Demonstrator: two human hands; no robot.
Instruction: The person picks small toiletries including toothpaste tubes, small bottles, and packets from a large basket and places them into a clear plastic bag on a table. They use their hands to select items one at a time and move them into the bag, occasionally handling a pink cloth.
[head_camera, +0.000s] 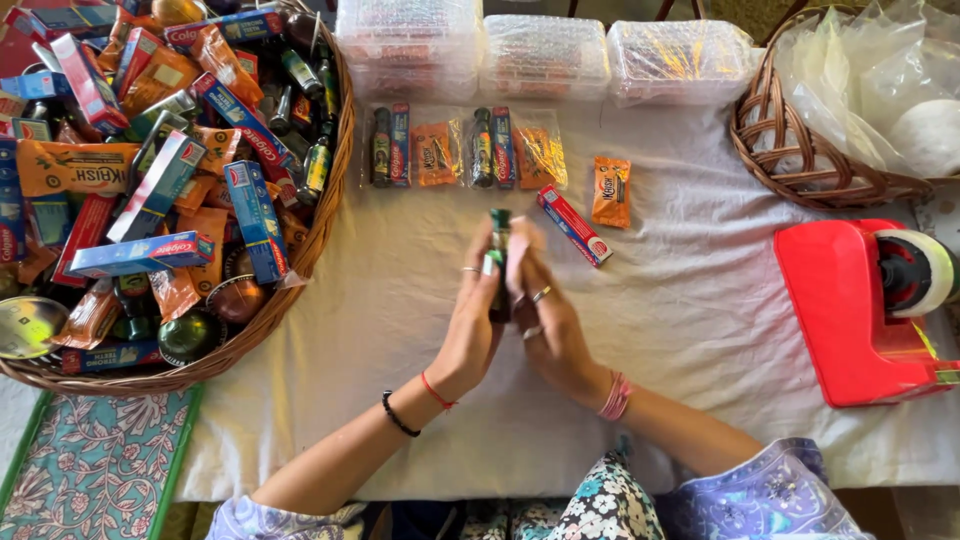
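Both hands meet over the white-clothed table, the left hand and right hand closed flat around a small dark green bottle held upright between the palms. Pressed rather than gripped, it could slip out and knock the red toothpaste box just beyond the right fingertips.

Open cloth in the middle, clutter on three sides

From here I see bare white counter around and below my hands, with free passage toward the near edge. To the left a heaped wicker basket blocks the way; to the right stands a red tape dispenser; ahead lie a red box, an orange sachet, filled bags and plastic containers.
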